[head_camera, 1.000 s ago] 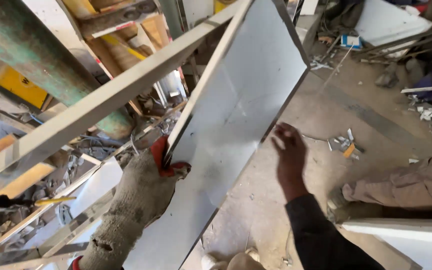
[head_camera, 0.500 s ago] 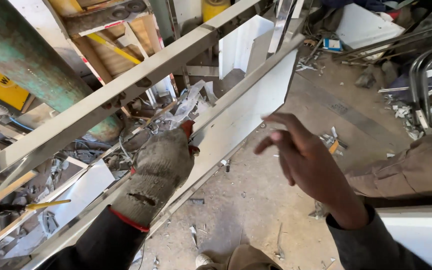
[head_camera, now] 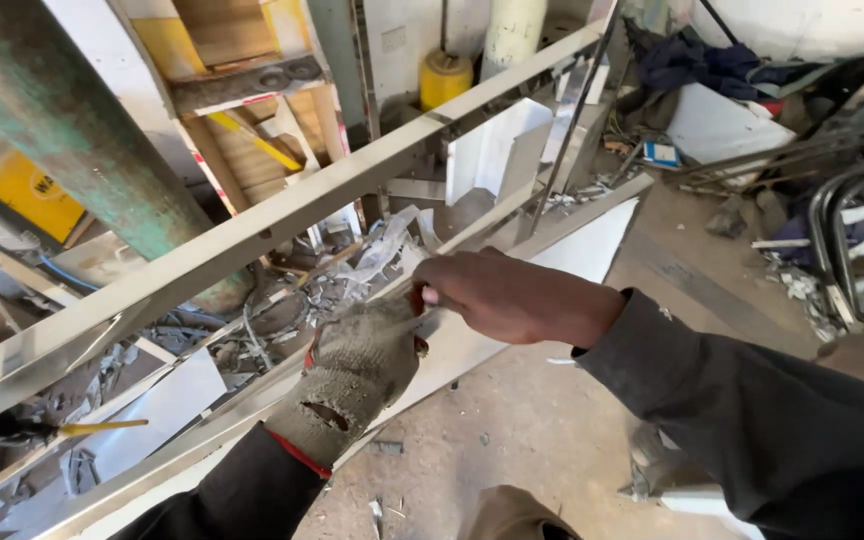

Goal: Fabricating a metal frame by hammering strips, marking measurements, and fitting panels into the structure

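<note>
A: White panel (head_camera: pixel 582 255), is that what the person is handling?

B: Yes. It is lying at a slant, running from the lower left up toward the right, with its upper edge tucked under a thin metal strip (head_camera: pixel 552 200). It is hanging above the dusty floor (head_camera: pixel 512 440).

A: What is the left hand (head_camera: pixel 357 375) doing?

B: It is wearing a worn grey glove with a red cuff and a hole in the back. Its grip is wrapping around the edge of the panel, fingers pressed together on it.

A: And the right hand (head_camera: pixel 507 295)?

B: It is bare, coming out of a dark sleeve (head_camera: pixel 752 420). It is lying just above the gloved one, touching it, and its fingers are curling down onto the same edge. I cannot tell how tightly that grip is closing.

A: What is sitting around them?

B: A long pale beam (head_camera: pixel 252 235) is crossing in front, higher up. A green-stained pipe (head_camera: pixel 72 130) is leaning at the left, a yellow canister (head_camera: pixel 446 78) is standing behind, and bent metal tubes (head_camera: pixel 842 220) are piling up at the right.
</note>
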